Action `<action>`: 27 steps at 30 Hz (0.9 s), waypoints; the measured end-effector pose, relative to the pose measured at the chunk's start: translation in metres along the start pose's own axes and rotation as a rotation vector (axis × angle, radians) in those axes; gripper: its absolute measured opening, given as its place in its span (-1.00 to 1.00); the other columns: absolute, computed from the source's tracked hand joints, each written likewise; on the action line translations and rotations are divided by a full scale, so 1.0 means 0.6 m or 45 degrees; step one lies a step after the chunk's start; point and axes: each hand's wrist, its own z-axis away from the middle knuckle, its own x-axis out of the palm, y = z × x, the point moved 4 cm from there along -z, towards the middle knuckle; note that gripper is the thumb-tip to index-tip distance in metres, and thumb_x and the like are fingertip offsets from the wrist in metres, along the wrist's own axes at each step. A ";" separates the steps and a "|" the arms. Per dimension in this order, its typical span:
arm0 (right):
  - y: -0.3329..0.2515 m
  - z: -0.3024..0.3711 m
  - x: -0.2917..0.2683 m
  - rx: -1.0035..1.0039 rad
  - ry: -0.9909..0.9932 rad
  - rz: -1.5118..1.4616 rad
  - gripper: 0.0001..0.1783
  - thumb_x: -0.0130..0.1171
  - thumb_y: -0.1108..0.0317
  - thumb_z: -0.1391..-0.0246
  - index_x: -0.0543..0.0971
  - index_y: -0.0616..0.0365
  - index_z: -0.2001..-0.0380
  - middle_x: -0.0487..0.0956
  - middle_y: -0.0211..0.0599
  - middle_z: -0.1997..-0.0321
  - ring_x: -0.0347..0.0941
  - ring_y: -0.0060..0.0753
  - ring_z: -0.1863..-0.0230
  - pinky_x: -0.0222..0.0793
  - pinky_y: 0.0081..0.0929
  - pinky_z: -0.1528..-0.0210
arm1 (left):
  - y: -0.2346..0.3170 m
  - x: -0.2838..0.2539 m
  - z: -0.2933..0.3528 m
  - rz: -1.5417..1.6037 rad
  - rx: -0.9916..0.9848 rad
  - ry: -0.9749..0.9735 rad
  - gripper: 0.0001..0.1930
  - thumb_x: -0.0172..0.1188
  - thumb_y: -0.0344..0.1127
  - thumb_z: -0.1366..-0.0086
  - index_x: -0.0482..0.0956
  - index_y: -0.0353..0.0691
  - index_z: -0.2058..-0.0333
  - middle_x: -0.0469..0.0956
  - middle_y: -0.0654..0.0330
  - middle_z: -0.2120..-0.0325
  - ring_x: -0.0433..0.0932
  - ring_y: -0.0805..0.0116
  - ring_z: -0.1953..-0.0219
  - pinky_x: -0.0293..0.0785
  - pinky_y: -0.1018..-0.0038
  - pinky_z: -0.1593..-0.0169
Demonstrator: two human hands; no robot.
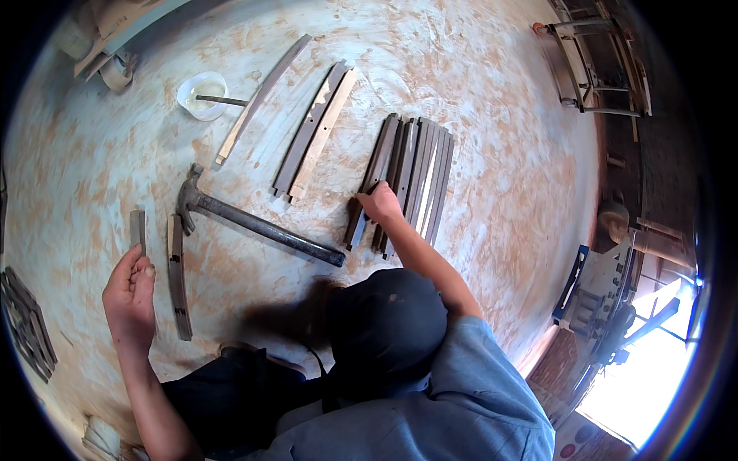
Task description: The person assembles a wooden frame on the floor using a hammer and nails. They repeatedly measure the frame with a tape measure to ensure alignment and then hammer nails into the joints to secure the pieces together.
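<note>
At the left, the fingers of my left hand (131, 296) are curled over a narrow wooden strip (137, 224). The hand hides the strip's middle; its upper end shows beyond the fingertips. Just right of it lies a dark wooden strip (177, 284) with black marks. My right hand (382, 204) reaches forward and grips a dark brown wooden strip (378, 157) at the left side of a row of similar strips (432, 173). A claw hammer (254, 223) lies slantwise between the hands, its head towards the left.
Beyond the hammer lie a dark strip (309, 127), a pale strip (327, 134) and a curved strip (265, 96). A white bowl (187, 94) with a stick stands behind. More dark pieces (24, 323) lie far left. Tape (117, 74) sits at the back left; machinery (596, 284) stands right.
</note>
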 end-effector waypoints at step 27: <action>-0.433 0.151 0.028 -0.557 -0.776 -0.228 -0.22 0.22 0.13 -0.10 0.22 0.41 -0.24 0.53 -0.16 0.23 0.49 -0.47 0.46 0.43 -0.50 0.55 | 0.085 -0.029 0.013 1.353 -0.265 0.182 -0.72 0.11 -0.15 -0.36 0.38 -0.24 0.15 0.44 0.22 0.59 0.43 0.40 0.58 0.39 0.46 0.47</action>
